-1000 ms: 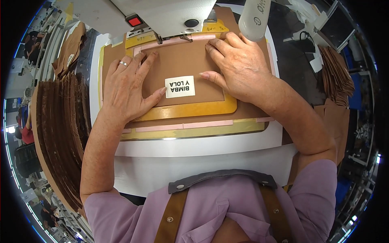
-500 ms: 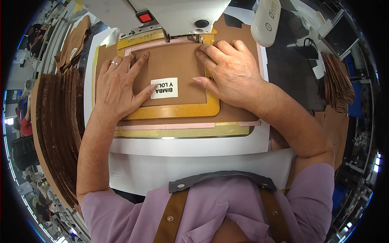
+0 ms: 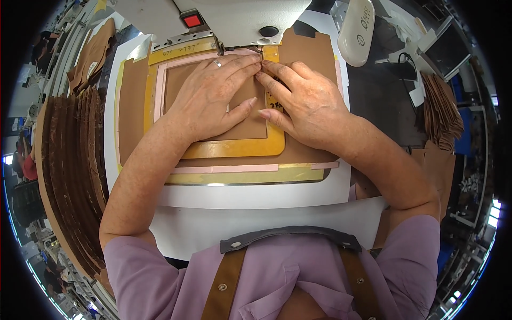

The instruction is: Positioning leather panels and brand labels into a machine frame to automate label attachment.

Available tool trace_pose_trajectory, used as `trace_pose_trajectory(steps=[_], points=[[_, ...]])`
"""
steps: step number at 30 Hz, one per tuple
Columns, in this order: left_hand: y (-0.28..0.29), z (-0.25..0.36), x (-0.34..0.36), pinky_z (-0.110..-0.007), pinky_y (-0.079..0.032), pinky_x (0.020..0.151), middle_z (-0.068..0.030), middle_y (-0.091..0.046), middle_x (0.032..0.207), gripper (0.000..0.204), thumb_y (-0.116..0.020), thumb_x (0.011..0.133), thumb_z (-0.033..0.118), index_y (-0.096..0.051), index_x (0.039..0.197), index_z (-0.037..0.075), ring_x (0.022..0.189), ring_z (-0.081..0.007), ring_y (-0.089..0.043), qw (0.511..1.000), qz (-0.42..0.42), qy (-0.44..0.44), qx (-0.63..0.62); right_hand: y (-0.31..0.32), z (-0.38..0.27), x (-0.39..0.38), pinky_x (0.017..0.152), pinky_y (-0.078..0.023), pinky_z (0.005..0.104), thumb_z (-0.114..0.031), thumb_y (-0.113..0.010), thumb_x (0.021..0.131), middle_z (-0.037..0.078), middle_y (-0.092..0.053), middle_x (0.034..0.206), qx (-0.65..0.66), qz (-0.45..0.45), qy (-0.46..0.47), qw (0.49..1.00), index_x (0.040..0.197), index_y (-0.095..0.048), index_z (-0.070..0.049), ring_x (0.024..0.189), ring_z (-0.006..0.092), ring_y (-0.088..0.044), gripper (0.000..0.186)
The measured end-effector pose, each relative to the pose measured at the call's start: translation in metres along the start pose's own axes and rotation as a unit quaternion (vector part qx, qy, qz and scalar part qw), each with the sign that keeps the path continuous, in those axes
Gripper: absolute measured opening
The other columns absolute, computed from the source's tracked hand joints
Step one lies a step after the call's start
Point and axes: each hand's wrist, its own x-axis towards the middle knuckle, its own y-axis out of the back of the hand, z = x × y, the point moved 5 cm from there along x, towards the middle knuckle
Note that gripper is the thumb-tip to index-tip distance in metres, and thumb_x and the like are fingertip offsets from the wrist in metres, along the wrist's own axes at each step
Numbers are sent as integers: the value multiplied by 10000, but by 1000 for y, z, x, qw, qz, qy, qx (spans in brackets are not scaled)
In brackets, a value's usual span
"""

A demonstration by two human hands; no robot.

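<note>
A yellow rectangular template frame (image 3: 232, 149) lies on a large flat brown sheet (image 3: 306, 48), around a smaller brown panel (image 3: 246, 125). My left hand (image 3: 210, 98) is stretched flat across that panel, its fingertips close to the needle area (image 3: 261, 53) of the sewing machine (image 3: 240, 24). Almost all of a pale label on the panel is hidden under this hand. My right hand (image 3: 312, 104) rests with spread, slightly bent fingers on the frame's right side. Its index fingertip comes close to my left fingers, and its thumb reaches the panel. Neither hand grips anything.
Thick stacks of brown pieces (image 3: 74, 176) stand on the left, with a loose brown piece (image 3: 93, 58) behind them. More brown pieces (image 3: 442, 106) hang at the right. A white oblong device (image 3: 356, 34) sits beside the machine, and white sheeting (image 3: 256, 197) lies beneath the work.
My left hand has moved right, from the frame's left part to near the needle, and now covers the label. The frame and brown sheet have shifted slightly left. My right hand stays near its place.
</note>
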Motion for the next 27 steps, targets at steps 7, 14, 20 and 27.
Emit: trace_pose_trajectory(steps=[7, 14, 20, 27], points=[[-2, -5, -4, -493, -355, 1159, -97, -529, 1513, 603, -629, 884, 291, -541, 1442, 83, 1386, -295, -488, 1000, 14, -20, 15, 18, -13, -7, 1076, -485, 475, -329, -762, 864, 100, -645, 1221, 42, -25, 56, 997, 1153, -679, -73, 1155, 255, -618, 395], [1, -6, -3, -591, -318, 1157, -80, -525, 1509, 608, -604, 877, 312, -535, 1446, 113, 1397, -296, -462, 1000, -1, -6, 24, 16, -37, -16, 1121, -453, 526, -399, -782, 808, 73, -659, 1170, 71, -42, 102, 991, 1095, -701, -85, 1171, 239, -614, 433], [-1, -9, -5, -538, -328, 1167, -88, -539, 1490, 619, -618, 873, 334, -534, 1443, 111, 1394, -301, -465, 999, 24, -14, 29, 17, -41, -15, 1114, -447, 544, -455, -755, 802, 75, -628, 1230, 59, -77, 137, 986, 1089, -679, -108, 1210, 254, -597, 457], [12, -6, -12, -463, -364, 1137, -87, -595, 1428, 582, -712, 836, 352, -622, 1348, 93, 1330, -284, -539, 998, 57, -26, 4, 15, -47, -11, 1045, -501, 491, -445, -764, 789, 65, -624, 1200, 27, -68, 122, 990, 1041, -692, -111, 1135, 240, -613, 424]])
